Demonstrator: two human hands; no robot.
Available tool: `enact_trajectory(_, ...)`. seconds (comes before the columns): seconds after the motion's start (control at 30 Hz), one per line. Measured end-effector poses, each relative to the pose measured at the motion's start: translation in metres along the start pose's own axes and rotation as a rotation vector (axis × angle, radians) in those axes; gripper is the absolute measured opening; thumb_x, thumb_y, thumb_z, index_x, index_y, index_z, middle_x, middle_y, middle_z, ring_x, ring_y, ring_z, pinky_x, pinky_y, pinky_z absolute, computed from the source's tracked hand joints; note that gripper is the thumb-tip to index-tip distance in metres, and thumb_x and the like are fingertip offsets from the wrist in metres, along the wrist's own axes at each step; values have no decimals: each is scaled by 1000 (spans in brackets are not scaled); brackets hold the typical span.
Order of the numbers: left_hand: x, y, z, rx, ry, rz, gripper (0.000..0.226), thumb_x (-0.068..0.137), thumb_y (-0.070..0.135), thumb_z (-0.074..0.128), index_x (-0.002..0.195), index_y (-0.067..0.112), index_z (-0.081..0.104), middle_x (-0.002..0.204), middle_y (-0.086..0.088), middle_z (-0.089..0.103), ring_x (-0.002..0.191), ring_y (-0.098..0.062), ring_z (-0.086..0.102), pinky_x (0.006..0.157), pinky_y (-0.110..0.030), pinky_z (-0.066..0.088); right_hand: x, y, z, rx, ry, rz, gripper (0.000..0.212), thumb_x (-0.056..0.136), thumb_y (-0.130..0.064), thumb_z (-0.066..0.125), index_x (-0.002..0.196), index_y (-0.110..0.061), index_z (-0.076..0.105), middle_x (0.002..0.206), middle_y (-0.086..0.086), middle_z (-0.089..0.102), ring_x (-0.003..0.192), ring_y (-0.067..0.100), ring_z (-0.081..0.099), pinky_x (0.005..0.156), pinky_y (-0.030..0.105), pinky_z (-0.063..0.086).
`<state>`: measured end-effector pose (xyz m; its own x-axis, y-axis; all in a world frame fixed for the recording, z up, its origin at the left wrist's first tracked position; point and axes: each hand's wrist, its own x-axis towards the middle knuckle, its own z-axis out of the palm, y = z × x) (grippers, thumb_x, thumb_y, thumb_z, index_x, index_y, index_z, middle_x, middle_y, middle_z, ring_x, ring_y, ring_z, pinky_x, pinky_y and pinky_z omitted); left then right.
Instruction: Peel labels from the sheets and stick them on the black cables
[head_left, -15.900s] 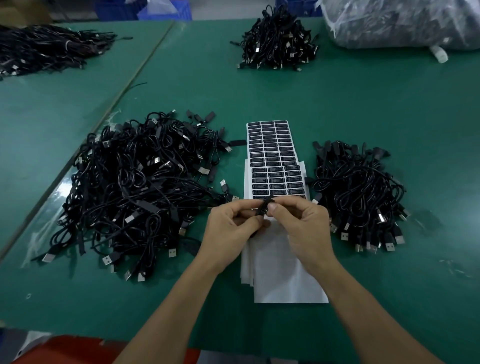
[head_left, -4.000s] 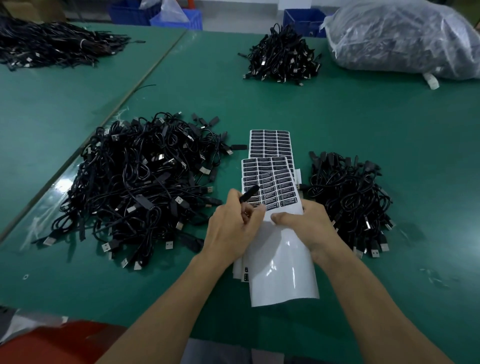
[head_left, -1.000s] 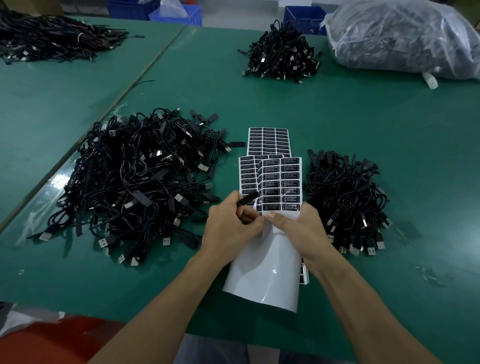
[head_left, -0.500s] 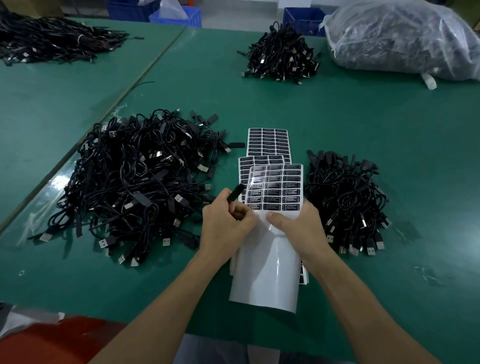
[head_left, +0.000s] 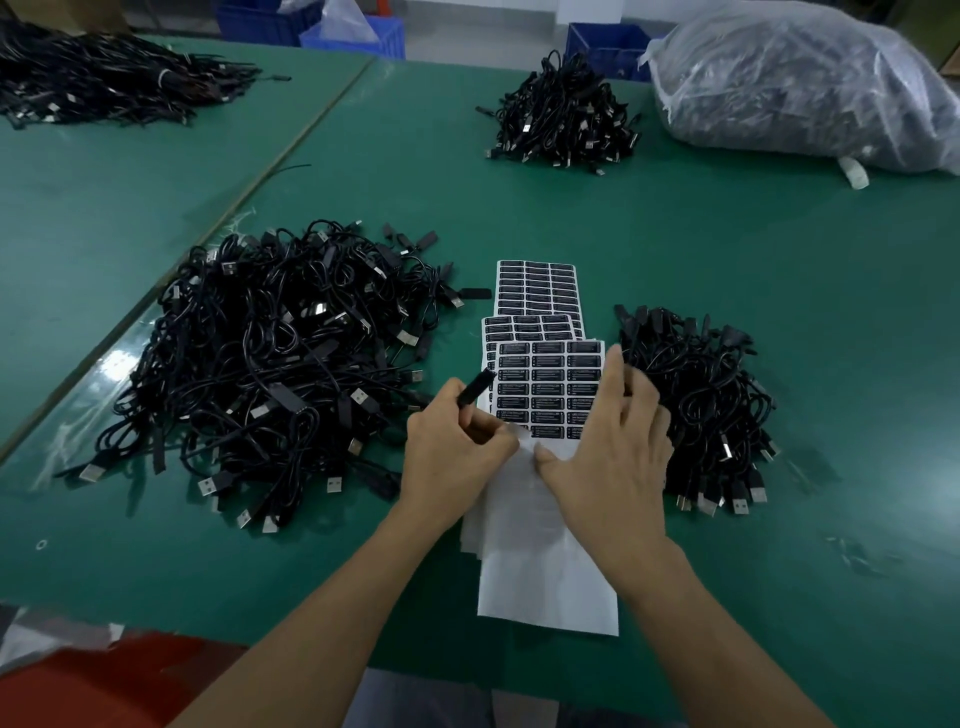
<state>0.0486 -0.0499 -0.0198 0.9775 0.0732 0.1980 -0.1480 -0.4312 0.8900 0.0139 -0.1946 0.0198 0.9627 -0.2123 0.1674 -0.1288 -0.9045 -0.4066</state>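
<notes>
One cable plug (head_left: 475, 388) aslant, tip up-right.

White sheets (head_left: 545, 587) with black labels (head_left: 548, 387) lie fanned centrally, near parts bare. Big cable heap (head_left: 270, 364) left, smaller cable pile (head_left: 696, 405) right; one cable end (head_left: 475, 388) tilts up between them.

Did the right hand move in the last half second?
Yes. The right hand has opened; its fingers now stretch away from the person, alongside the right cable pile, to the far corner of the top label sheet.
</notes>
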Motion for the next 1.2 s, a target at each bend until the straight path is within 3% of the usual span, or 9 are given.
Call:
enact_trajectory(0.07,0,0,1,-2,3,-5,40,74,10,80,71,14,41,66,18,69,58,-3,62,54,-14,46,-1,-3,1,-22,33,-47,111,76,-37,83,158,-19,11,149,10,23,132,30,29,107,45,33)
enact_trajectory(0.2,1,1,1,-4,18,-19,43,72,11,79,70,15,37,64,17,70,56,-3,64,52,-14,45,-2,-4,7,111,-37,-241,46,77,-14,81,119,-13,63,114,6,55,109,27,53,91,35,44)
enact_trajectory(0.3,1,1,1,-12,14,-18,48,73,12,79,69,19,32,64,13,70,59,-6,67,53,-20,48,-4,-8,14,146,-63,-242,21,79,-6,75,95,-13,63,99,3,59,94,23,55,73,28,40)
enact_trajectory(0.4,0,3,0,-32,9,-16,44,70,17,75,69,18,31,63,10,70,57,-8,64,53,-21,47,-3,-9,22,204,-31,-205,21,81,-5,73,90,-15,57,96,-2,52,85,20,50,66,26,33)
enact_trajectory(0.5,-1,4,0,-57,-8,-11,39,66,22,69,69,21,30,64,13,70,53,-5,57,51,-16,43,-5,-8,27,255,15,-241,17,84,-6,76,91,-9,61,95,1,54,80,20,51,64,27,40)
enact_trajectory(0.8,0,-2,3,-67,0,-12,47,73,10,76,70,18,29,66,14,70,52,-3,53,52,-20,45,-7,-2,33,277,130,-289,9,84,-4,77,90,0,72,88,12,64,80,26,60,69,26,43)
enact_trajectory(0.9,-1,2,2,-121,-11,-10,41,76,26,73,69,18,33,60,12,65,50,-4,48,51,-22,43,-6,-1,32,349,116,-233,5,87,-5,74,91,-3,73,88,7,62,76,20,57,70,17,40)
enact_trajectory(1.03,-2,5,-1,-282,-34,-27,27,86,45,48,74,21,44,63,-4,62,51,-13,47,52,-39,41,2,2,27,619,173,-47,10,88,-8,73,85,-18,73,82,-4,65,70,4,56,69,5,40)
enact_trajectory(1.2,1,-2,2,-105,-58,51,29,96,40,38,73,27,49,63,10,59,49,-5,44,51,-23,35,11,15,21,1072,44,194,13,92,-12,70,84,-22,74,74,-9,67,64,1,55,64,18,48)
